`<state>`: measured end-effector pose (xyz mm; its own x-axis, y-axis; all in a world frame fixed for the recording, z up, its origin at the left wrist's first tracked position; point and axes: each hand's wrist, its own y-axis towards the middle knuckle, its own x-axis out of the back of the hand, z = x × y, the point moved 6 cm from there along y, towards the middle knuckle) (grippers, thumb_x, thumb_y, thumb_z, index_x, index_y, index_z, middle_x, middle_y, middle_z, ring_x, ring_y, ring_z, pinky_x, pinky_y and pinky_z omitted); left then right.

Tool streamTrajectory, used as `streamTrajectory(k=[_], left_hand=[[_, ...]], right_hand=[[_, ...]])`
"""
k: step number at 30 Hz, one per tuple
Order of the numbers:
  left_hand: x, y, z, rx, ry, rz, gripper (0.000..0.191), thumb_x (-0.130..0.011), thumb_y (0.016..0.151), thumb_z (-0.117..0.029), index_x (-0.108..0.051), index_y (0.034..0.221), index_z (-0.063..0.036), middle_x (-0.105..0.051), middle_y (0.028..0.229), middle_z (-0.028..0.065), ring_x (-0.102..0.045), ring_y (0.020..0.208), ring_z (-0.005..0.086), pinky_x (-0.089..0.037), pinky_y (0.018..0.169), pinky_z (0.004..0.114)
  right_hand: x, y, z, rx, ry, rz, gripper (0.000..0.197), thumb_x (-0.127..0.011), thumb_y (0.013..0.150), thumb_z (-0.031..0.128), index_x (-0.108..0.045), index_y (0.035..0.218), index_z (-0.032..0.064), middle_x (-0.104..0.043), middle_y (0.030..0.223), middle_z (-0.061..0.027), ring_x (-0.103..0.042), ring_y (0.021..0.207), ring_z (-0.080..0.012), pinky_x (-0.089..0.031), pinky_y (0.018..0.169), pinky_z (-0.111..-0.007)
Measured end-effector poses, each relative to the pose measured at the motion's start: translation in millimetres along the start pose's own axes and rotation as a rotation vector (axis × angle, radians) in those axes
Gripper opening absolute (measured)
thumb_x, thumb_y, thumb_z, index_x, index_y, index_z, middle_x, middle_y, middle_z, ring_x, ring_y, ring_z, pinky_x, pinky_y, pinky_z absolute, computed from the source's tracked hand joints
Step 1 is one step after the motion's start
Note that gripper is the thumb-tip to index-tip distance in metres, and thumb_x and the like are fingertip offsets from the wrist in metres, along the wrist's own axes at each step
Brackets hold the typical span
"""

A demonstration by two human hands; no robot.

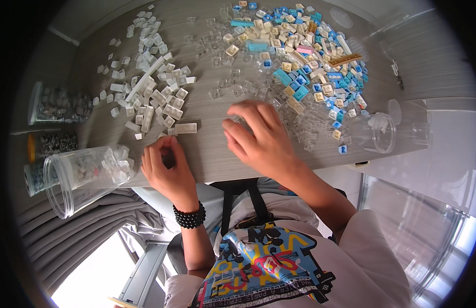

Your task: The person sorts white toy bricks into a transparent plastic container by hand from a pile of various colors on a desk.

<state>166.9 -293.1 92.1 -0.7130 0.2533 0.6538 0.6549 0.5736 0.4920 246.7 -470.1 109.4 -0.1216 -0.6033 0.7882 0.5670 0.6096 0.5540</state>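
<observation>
My left hand [167, 165] is at the near edge of a pile of white keycaps [157, 96], thumb and forefinger curled together. A small white keycap [171, 131] shows just beyond these fingertips; whether they pinch it cannot be made out. Beside it lies a longer white keycap [186, 128]. My right hand [259, 134] is bent over the left edge of scattered transparent keycaps [299, 123], its fingers slightly blurred. Something clear shows between its fingers, but whether it is held is unclear. Farther off spreads a heap of cream, blue and teal keycaps [295, 42].
A clear plastic jar [61, 188] holding white pieces lies on its side at the left front edge. Filled jars [61, 104] stand farther left. Another clear jar [384, 133] lies at right. Round clear lids [341, 17] rest at the back. A grey curtain [107, 219] hangs left.
</observation>
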Motion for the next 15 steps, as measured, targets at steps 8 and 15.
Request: streamTrajectory(k=[8, 15], left_hand=[[1.6, 0.1, -0.4, 0.012, 0.055, 0.011, 0.005, -0.073, 0.090, -0.005, -0.068, 0.093, -0.0058, -0.061, 0.078, 0.0036, -0.056, 0.071, 0.0204, -0.045, 0.070, 0.036], [2.3, 1.0, -0.8, 0.050, 0.063, 0.046, 0.008, -0.073, 0.088, -0.004, -0.068, 0.092, -0.0071, -0.061, 0.078, 0.0019, -0.058, 0.071, 0.0191, -0.044, 0.077, 0.036]], right_hand=[[-3.4, -5.3, 26.8, 0.262, 0.357, 0.078, 0.025, -0.076, 0.073, 0.010, -0.063, 0.094, 0.0038, -0.058, 0.093, -0.0049, -0.062, 0.078, -0.0204, -0.054, 0.068, -0.033], [-15.3, 1.4, 18.8, 0.130, 0.326, 0.194, 0.024, -0.075, 0.073, 0.006, -0.061, 0.092, 0.0039, -0.057, 0.093, -0.0067, -0.062, 0.083, -0.0237, -0.054, 0.073, -0.035]])
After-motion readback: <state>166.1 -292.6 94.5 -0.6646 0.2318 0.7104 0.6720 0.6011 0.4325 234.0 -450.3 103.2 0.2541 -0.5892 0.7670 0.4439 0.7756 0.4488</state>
